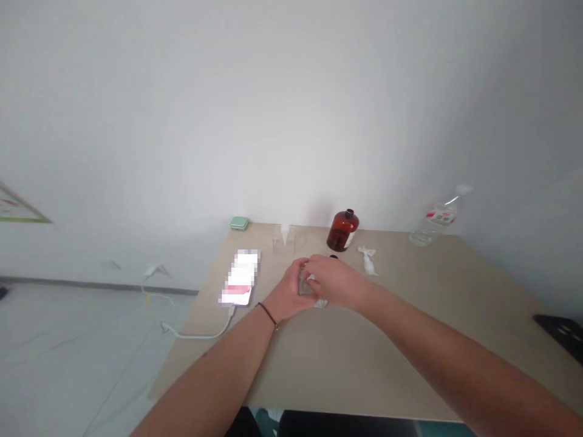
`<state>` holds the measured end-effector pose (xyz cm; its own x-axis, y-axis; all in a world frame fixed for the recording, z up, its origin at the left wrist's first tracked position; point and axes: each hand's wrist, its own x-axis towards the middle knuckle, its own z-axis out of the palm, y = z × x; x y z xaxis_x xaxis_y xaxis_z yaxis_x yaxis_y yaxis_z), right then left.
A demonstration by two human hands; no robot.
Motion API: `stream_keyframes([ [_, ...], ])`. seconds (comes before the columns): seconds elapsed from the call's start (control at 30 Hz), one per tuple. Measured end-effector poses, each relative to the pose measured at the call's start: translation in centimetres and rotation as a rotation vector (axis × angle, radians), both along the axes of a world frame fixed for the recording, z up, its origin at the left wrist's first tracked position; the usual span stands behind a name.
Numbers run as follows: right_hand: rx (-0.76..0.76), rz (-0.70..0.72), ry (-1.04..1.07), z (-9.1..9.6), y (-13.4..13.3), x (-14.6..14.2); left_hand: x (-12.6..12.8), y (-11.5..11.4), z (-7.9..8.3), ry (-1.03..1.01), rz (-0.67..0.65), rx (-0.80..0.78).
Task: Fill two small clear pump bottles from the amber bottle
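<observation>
Near the middle of the table, my left hand (294, 288) curls around a small clear container (305, 287), holding its left side. Over the container's top, my right hand (330, 276) has its fingers bent and pressed together. A bit of white shows at those fingertips, too small to name. Something whitish and crumpled (320, 303) peeks out below my hands. Behind the right hand, a small black round thing (334, 257) is partly hidden. The brown bottle (340, 233), uncapped, with liquid inside, stands farther back. To its right lies a twisted white tissue (368, 261).
A lit phone (240, 276) lies left, with a white cable (200, 336) running off the table edge. At the back are a green case (239, 223), a clear vessel with a white funnel-like piece (285, 235), and a plastic water bottle (437, 218). A black object (562, 332) sits far right.
</observation>
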<state>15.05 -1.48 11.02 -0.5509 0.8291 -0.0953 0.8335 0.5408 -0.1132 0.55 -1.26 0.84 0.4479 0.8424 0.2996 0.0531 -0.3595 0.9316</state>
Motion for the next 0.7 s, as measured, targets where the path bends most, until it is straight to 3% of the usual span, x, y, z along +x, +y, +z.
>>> stream_keyframes([
  [0.27, -0.098, 0.422, -0.015, 1.9, 1.6, 1.6, -0.2, 0.3, 0.1, -0.011, -0.043, -0.042],
  [0.47, -0.073, 0.641, -0.043, 1.5, 3.0, 2.4, -0.2, 0.5, -0.4, -0.042, -0.061, -0.053],
  [0.6, -0.061, 0.564, 0.158, 1.1, 2.3, 3.3, -0.3, 0.4, -0.4, -0.013, -0.044, -0.045],
  [0.7, -0.007, 0.32, 0.458, 0.1, 1.3, 4.7, -0.3, 0.2, -0.2, 0.036, -0.027, -0.041],
])
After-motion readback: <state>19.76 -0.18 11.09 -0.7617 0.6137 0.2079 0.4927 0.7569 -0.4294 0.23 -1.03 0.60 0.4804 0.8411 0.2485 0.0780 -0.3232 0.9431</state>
